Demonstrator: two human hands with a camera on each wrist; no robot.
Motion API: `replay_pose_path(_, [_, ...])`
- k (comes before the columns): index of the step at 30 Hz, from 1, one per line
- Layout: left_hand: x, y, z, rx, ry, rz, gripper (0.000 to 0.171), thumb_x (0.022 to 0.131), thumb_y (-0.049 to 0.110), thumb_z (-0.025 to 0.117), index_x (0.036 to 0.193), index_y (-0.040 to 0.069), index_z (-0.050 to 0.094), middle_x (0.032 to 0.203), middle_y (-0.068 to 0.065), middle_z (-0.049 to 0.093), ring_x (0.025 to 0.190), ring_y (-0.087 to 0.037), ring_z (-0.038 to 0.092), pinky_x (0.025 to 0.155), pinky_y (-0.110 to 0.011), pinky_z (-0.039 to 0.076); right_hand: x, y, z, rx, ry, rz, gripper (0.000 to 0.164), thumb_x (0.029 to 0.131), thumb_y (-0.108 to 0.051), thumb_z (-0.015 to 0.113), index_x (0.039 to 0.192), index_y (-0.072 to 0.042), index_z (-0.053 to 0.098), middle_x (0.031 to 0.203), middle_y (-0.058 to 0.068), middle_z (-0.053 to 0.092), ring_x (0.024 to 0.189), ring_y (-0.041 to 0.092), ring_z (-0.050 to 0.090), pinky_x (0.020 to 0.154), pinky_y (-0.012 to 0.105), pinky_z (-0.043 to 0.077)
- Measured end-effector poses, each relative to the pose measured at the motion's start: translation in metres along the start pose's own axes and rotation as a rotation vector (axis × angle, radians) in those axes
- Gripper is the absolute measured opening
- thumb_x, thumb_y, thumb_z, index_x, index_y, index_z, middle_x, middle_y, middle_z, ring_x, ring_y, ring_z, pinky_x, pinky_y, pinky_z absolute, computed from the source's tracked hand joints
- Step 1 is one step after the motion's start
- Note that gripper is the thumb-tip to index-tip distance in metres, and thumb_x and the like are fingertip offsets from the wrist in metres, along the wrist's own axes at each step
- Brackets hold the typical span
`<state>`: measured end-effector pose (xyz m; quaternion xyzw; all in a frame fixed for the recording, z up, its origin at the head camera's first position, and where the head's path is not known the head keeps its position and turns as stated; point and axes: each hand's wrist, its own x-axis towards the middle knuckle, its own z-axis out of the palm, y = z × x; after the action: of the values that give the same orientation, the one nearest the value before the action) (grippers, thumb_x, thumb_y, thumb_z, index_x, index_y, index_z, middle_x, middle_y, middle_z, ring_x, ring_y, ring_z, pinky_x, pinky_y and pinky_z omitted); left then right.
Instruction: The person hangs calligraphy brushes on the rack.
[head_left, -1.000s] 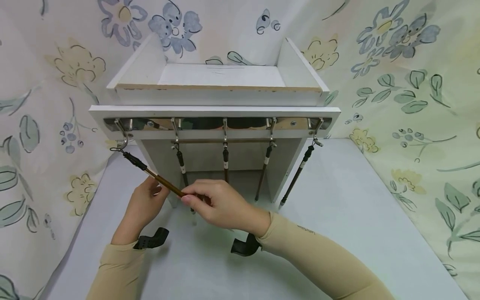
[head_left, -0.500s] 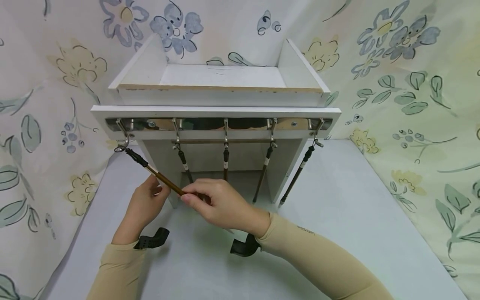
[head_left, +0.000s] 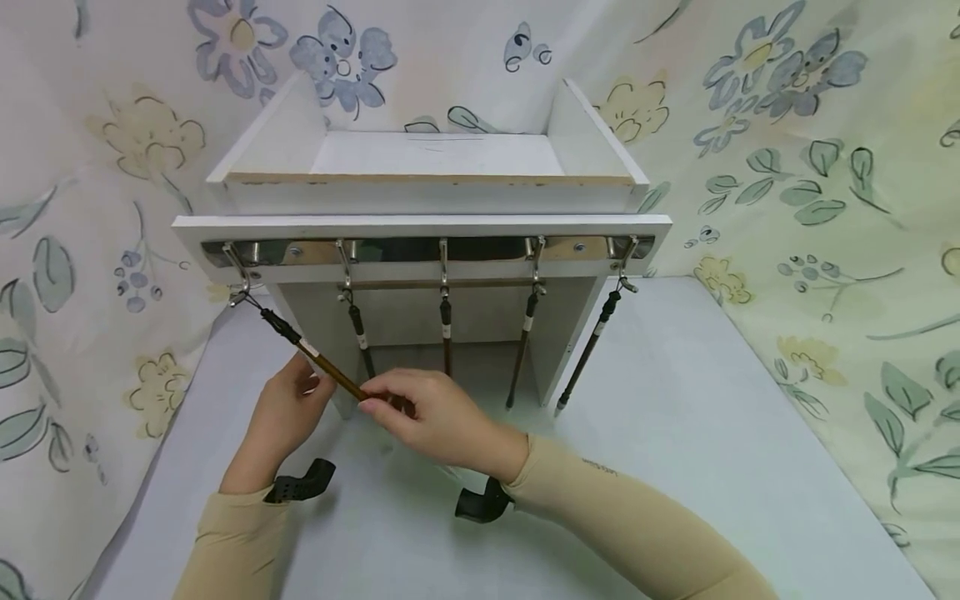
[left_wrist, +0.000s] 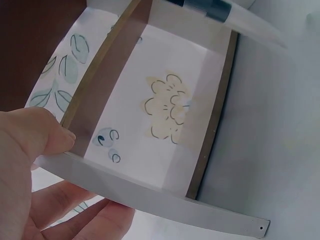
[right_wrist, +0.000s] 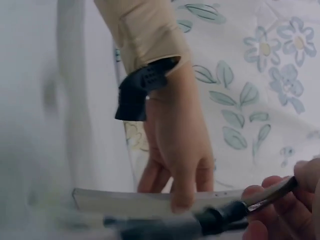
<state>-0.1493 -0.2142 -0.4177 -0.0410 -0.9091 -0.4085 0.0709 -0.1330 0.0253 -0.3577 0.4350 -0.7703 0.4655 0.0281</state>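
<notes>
In the head view, my right hand [head_left: 435, 421] pinches the brown shaft of a writing brush [head_left: 330, 369] with thumb and fingers. The brush slants up left, its black wrapped end [head_left: 281, 325] close to the leftmost metal hook [head_left: 238, 275]. A thin cord loop runs from that end to the hook's lower curl and appears to be over it. My left hand [head_left: 288, 408] grips the white edge of the stand's side panel [left_wrist: 135, 192], thumb on one side and fingers below, clearest in the left wrist view. There, the brush's pale tip [left_wrist: 257, 30] shows at top right.
Several more brushes hang from the hooks, such as the rightmost brush [head_left: 592, 346]. The white stand [head_left: 420, 221] carries the metal hook rail and an open-fronted upper shelf [head_left: 442, 158]. It stands on a white tabletop [head_left: 712, 433]; flowered cloth [head_left: 787, 150] surrounds it.
The brush's wrapped end has shifted slightly right and down from the hook, drawing its loop into a thin line. Both hands keep their holds. The head view has shifted slightly.
</notes>
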Motion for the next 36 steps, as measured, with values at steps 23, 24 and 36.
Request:
replay_pose_path(23, [0.004, -0.008, -0.005, 0.022, -0.018, 0.004, 0.036, 0.099, 0.033, 0.054, 0.120, 0.004, 0.056, 0.116, -0.026, 0.063, 0.100, -0.043, 0.063, 0.073, -0.053, 0.053, 0.023, 0.021, 0.064, -0.586, 0.219, -0.187, 0.029, 0.097, -0.027, 0.059, 0.120, -0.010, 0.063, 0.096, -0.005, 0.072, 0.064, -0.005, 0.061, 0.049, 0.005, 0.034])
replay_pose_path(24, [0.005, -0.008, -0.006, 0.021, -0.026, 0.008, 0.036, 0.099, 0.034, 0.054, 0.120, 0.006, 0.056, 0.117, -0.026, 0.062, 0.101, -0.044, 0.062, 0.073, -0.053, 0.053, 0.023, 0.021, 0.065, -0.581, 0.220, -0.188, 0.028, 0.097, -0.027, 0.059, 0.120, -0.011, 0.063, 0.096, -0.005, 0.072, 0.065, -0.004, 0.062, 0.049, 0.005, 0.034])
replay_pose_path(36, [-0.015, -0.010, -0.024, 0.025, -0.010, 0.066, 0.049, 0.103, 0.030, 0.046, 0.144, 0.004, 0.040, 0.133, -0.028, 0.052, 0.116, -0.047, 0.053, 0.086, -0.060, 0.048, -0.019, 0.034, 0.040, -0.510, 0.271, -0.144, 0.026, 0.093, -0.031, 0.064, 0.113, -0.014, 0.067, 0.097, -0.006, 0.070, 0.087, 0.001, 0.065, 0.072, 0.013, 0.050])
